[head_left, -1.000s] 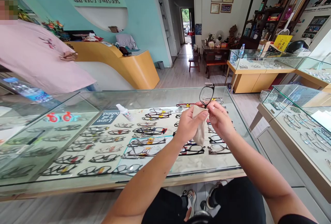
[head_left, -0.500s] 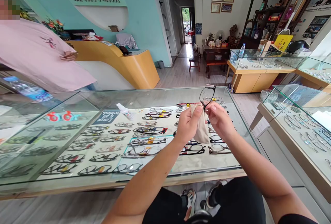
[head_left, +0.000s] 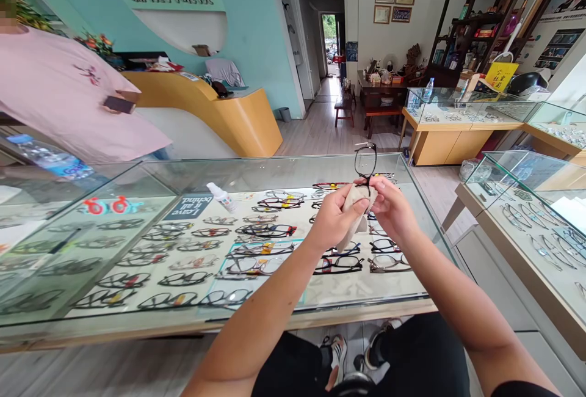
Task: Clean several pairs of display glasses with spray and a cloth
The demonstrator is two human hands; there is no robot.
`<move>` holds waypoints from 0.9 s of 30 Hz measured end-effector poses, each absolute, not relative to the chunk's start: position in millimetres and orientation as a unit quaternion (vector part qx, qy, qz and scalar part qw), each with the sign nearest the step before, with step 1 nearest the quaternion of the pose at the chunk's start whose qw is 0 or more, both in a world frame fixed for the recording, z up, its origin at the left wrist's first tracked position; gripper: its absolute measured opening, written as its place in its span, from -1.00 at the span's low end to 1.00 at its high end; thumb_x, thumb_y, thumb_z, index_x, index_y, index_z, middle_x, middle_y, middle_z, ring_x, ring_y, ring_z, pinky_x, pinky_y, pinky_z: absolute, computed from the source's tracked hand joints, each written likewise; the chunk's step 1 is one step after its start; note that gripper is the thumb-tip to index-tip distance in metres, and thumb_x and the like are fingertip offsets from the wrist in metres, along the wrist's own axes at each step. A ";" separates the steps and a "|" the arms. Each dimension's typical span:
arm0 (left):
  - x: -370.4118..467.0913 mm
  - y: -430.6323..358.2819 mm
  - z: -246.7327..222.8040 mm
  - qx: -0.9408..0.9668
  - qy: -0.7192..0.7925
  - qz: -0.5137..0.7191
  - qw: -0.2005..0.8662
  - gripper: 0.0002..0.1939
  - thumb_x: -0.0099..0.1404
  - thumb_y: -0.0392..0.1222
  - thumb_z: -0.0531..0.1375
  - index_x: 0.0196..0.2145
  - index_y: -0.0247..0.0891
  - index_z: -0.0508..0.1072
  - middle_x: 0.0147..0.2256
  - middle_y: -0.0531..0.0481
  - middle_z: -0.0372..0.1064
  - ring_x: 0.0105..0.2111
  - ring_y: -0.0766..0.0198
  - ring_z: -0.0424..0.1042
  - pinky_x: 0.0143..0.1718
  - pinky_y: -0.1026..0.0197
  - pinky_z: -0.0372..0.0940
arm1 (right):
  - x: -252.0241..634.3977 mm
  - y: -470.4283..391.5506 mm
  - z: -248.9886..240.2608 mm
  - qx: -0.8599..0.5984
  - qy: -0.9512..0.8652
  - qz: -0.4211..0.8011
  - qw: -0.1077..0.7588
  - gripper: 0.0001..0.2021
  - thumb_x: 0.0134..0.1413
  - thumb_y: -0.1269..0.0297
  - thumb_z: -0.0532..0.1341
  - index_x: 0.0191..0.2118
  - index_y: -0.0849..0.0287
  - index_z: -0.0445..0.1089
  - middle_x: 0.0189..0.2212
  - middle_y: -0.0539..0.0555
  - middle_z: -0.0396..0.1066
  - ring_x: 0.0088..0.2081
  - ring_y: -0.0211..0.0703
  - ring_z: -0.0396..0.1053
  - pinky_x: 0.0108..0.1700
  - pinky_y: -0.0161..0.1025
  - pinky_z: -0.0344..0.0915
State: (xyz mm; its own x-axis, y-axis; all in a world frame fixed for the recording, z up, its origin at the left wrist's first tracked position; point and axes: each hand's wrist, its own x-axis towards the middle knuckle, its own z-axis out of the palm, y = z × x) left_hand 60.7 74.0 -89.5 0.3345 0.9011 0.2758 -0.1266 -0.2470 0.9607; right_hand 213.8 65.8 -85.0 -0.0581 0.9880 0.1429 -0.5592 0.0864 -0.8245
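Note:
Above the glass showcase I hold a pair of dark-rimmed eyeglasses [head_left: 365,161], one lens pointing up and away from me. A beige cleaning cloth [head_left: 350,232] is bunched in my left hand [head_left: 336,217], wrapped around the lower part of the glasses, with a corner hanging down. My right hand [head_left: 389,204] pinches the frame near its middle, its fingers closed and touching the cloth's edge. The lower lens is hidden by the cloth and fingers.
The glass showcase [head_left: 274,319] holds several rows of eyeglasses. On its top stand a white spray bottle [head_left: 221,197] and, at the left, a water bottle [head_left: 52,160]. A person in a pink shirt [head_left: 68,98] stands beyond, holding a dark flat object [head_left: 119,104]. Another showcase [head_left: 513,238] stands right.
The glasses have turned more upright, and the cloth has shifted up around their lower part. The person in pink has raised a dark flat object into view.

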 end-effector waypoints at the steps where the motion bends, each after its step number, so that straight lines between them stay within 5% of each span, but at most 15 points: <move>1: 61.2 73.5 -89.3 0.616 0.310 0.482 0.540 -0.34 0.15 0.33 0.49 -0.06 -0.27 0.56 -0.36 -0.04 0.62 -0.40 0.18 0.58 -0.36 0.23 0.40 | 213.4 65.7 -85.1 -0.274 -0.383 0.624 0.623 -0.60 -0.20 -0.05 0.61 -0.38 0.08 0.54 -0.51 -0.08 0.33 -0.49 -0.31 0.13 -0.50 -0.36 0.16; 8: 65.4 69.8 -85.8 0.575 0.335 0.499 0.556 -0.27 0.07 0.49 0.47 -0.24 -0.26 0.48 -0.49 -0.01 0.57 -0.62 0.26 0.49 -0.59 0.27 0.33 | 210.0 62.3 -86.0 -0.224 -0.431 0.636 0.600 -0.61 -0.07 -0.06 0.58 -0.42 0.06 0.46 -0.51 -0.10 0.34 -0.54 -0.29 0.15 -0.53 -0.25 0.33; 12: 67.5 69.4 -89.8 0.590 0.338 0.503 0.533 -0.26 0.15 0.60 0.35 -0.35 -0.23 0.44 -0.56 0.02 0.51 -0.66 0.29 0.45 -0.63 0.28 0.30 | 209.3 61.9 -88.2 -0.245 -0.440 0.620 0.602 -0.59 -0.05 -0.05 0.57 -0.39 0.08 0.42 -0.32 -0.04 0.55 -0.57 -0.34 0.20 -0.53 -0.24 0.36; 18: 65.7 73.1 -95.5 0.623 0.316 0.474 0.535 -0.27 0.30 0.60 0.22 -0.26 -0.22 0.49 -0.56 0.02 0.48 -0.56 0.22 0.51 -0.48 0.22 0.40 | 211.4 62.2 -85.9 -0.269 -0.420 0.620 0.605 -0.56 -0.14 -0.01 0.63 -0.40 0.09 0.42 -0.31 -0.05 0.57 -0.58 -0.42 0.14 -0.60 -0.34 0.19; 24: 58.7 74.8 -88.4 0.676 0.289 0.459 0.499 -0.42 0.31 0.37 0.37 -0.07 -0.23 0.59 -0.24 -0.06 0.62 -0.16 0.12 0.62 -0.07 0.18 0.46 | 216.2 64.6 -84.9 -0.297 -0.392 0.614 0.617 -0.51 -0.17 -0.06 0.63 -0.40 0.10 0.39 -0.31 0.00 0.59 -0.54 -0.40 0.15 -0.61 -0.41 0.03; 27: 59.3 74.7 -88.4 0.668 0.295 0.442 0.521 -0.40 0.25 0.26 0.45 0.01 -0.27 0.58 -0.31 -0.04 0.62 -0.29 0.15 0.60 -0.21 0.19 0.45 | 214.7 64.9 -85.9 -0.287 -0.393 0.617 0.619 -0.51 -0.16 -0.07 0.63 -0.41 0.10 0.39 -0.33 -0.03 0.57 -0.57 -0.42 0.11 -0.61 -0.38 0.09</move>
